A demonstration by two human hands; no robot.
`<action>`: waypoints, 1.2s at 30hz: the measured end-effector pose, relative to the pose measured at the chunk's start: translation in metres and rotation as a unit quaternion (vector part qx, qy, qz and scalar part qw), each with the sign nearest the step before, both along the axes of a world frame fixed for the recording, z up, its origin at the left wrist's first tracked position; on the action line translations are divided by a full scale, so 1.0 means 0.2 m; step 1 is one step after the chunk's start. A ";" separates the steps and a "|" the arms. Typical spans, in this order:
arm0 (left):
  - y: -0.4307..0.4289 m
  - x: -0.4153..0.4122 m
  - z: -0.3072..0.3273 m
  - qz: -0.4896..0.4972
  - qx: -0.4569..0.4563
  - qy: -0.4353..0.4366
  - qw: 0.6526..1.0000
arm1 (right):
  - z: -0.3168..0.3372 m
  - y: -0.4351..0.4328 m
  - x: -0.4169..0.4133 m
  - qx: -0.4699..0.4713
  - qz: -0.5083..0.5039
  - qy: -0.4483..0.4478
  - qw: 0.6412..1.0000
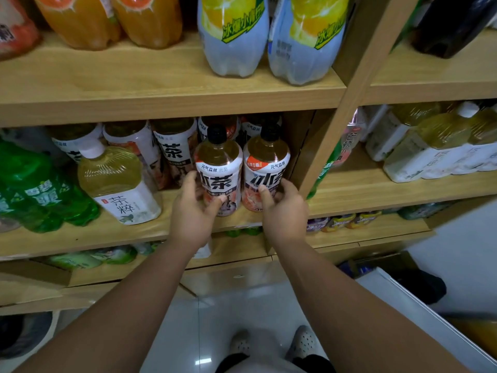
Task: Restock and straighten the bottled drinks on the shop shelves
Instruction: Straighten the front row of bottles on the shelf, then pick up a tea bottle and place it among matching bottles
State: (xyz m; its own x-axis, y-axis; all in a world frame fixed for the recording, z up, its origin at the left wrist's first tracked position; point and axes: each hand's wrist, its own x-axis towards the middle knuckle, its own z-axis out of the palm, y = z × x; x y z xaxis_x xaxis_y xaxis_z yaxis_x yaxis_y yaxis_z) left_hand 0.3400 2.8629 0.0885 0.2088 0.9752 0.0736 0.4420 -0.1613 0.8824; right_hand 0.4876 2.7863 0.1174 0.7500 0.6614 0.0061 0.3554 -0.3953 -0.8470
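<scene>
Two black-capped iced tea bottles stand upright side by side at the front of the middle shelf [150,232]. My left hand [192,211] grips the left tea bottle [218,164] low on its label, thumb in front and fingers round its left side. My right hand [285,211] grips the right tea bottle [266,162] the same way, against the shelf's right wall. More bottles of the same tea [174,146] stand in rows behind them.
A white-capped yellow tea bottle [115,181] and green soda bottles [45,195] stand to the left. Pale lemon soda bottles [234,36] and orange drinks [113,20] fill the shelf above. A wooden upright [341,109] divides off wrapped tea packs [435,146] at the right. Below is tiled floor.
</scene>
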 end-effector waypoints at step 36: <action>-0.42 -0.53 -0.69 0.058 -0.116 0.208 0.969 | -0.87 -0.27 -0.16 -0.149 0.262 0.153 0.941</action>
State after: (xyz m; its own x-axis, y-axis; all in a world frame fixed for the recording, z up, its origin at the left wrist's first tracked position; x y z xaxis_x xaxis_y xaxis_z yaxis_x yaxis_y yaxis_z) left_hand 0.2349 2.7779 -0.0500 0.0620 0.9741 -0.2173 0.7711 0.0915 0.6301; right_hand 0.4547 2.7314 -0.0561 0.2574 0.8788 -0.4017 0.3250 -0.4702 -0.8205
